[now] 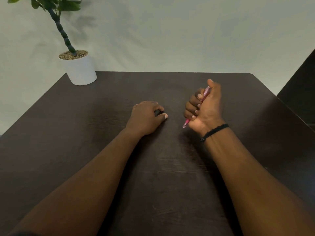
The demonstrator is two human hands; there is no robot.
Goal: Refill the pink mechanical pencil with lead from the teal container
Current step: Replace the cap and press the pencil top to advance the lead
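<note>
Right hand: our right hand (205, 108) is curled into a fist around the pink mechanical pencil (204, 95), thumb up along the top end, raised a little over the surface.
Pencil: it runs slanted through the fist, its tip (184, 126) poking out below the palm toward us, its upper end showing by the thumb.
Left hand: our left hand (147, 116) rests palm down on the dark surface (102, 116), thumb and forefinger pinched nearly together; we cannot tell whether anything small sits between them.
Teal container: we do not see it in this view.
Wrist: a black braided bracelet (214, 132) circles our right wrist.
Far corner: a white pot (79, 70) with a leafy plant stands at the far left of the surface, well apart from both hands.
</note>
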